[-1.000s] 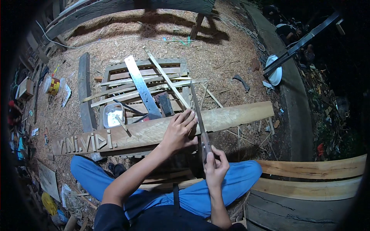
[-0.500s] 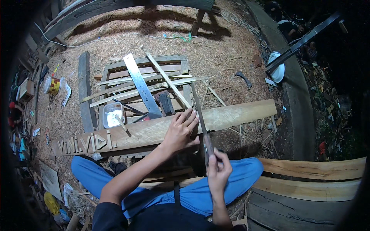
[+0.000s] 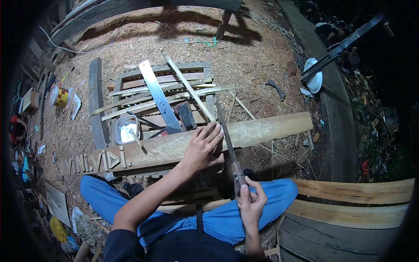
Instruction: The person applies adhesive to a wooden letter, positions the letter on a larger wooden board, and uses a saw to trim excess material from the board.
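Observation:
My right hand (image 3: 252, 201) is closed round the wooden handle of a narrow-bladed saw (image 3: 228, 139), whose blade points away from me across a long plank (image 3: 270, 129). Just left of the blade, my left hand (image 3: 203, 147) presses a thin wooden strip (image 3: 188, 86) against the plank. The strip slants away to the far left, and its near end is hidden under my fingers. Small wooden letters (image 3: 115, 160) stand along the plank's left end. A short stick (image 3: 139, 142) leans between the plank and a clear tub (image 3: 127, 131) of white paste.
Beyond the plank, a slatted pallet (image 3: 163, 66) carries loose strips, a metal square (image 3: 159, 98) and a dark block (image 3: 187, 117). A timber beam (image 3: 98, 105) lies to its left. Boards (image 3: 353, 192) extend to my right. A bucket (image 3: 59, 97) stands far left on the shavings.
My right hand has drawn the saw back toward me and slightly right, so its handle sits nearer my lap. My left hand stays nearly in place on the strip.

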{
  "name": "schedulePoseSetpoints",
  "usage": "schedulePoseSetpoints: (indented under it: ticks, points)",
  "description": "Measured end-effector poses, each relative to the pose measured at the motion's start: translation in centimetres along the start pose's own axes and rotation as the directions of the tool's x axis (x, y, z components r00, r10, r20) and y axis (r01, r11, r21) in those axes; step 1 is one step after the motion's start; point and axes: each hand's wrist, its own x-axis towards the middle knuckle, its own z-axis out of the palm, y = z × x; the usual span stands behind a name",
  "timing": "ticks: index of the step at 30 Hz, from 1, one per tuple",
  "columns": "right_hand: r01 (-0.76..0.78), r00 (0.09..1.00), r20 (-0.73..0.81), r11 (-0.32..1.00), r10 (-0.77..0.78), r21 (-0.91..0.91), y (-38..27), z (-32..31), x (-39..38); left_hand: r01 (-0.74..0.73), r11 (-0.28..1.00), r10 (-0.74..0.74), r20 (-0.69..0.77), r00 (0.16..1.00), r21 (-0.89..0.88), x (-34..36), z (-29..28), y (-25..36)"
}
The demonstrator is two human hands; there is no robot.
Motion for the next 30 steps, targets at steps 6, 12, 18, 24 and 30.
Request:
schedulePoseSetpoints:
  ticks: [6,12,18,24,30]
  points:
    - [0.07,0.997,-0.02,0.998,-0.07,0.003,-0.1,1.8,2.4,-0.001,1.0,0.0,0.041,0.999,0.03,-0.2,0.1,0.0]
    - [0.04,0.999,-0.024,0.999,-0.04,0.009,-1.0,1.2,1.7,-0.01,1.0,0.009,0.04,0.999,0.027,0.2,0.0,0.5]
    - [0.043,0.999,-0.015,0.999,-0.043,0.019,0.0,0.4,0.8,-0.008,1.0,0.008,0.008,1.0,0.0,0.2,-0.1,0.0]
    - [0.04,0.998,-0.042,0.999,-0.04,-0.005,-1.1,3.2,3.1,0.004,1.0,-0.004,-0.003,1.0,0.016,0.2,0.2,0.2]
    - [0.035,0.999,-0.037,0.999,-0.035,0.017,0.3,1.4,1.1,-0.011,1.0,0.01,0.024,1.0,0.029,0.0,0.0,0.5]
